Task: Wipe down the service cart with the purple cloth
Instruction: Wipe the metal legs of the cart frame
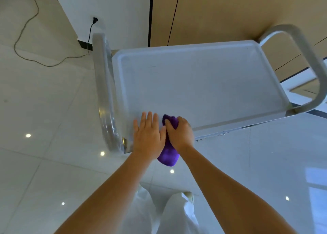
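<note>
The service cart [203, 85] has a pale grey tray top with a raised rim and a metal handle at each end. The purple cloth [169, 154] is bunched up at the tray's near edge and hangs down below it. My right hand [179, 133] grips the cloth's upper part with curled fingers, at the near rim. Just left of it, my left hand [147, 133] lies flat with straight fingers on the tray's near left corner, its thumb side touching the right hand.
The left cart handle [104, 92] is wrapped in clear film; the right handle [304, 64] loops up at the far right. A black cable [35, 57] runs over the glossy tiled floor to a wall plug. Beige wall panels stand behind the cart.
</note>
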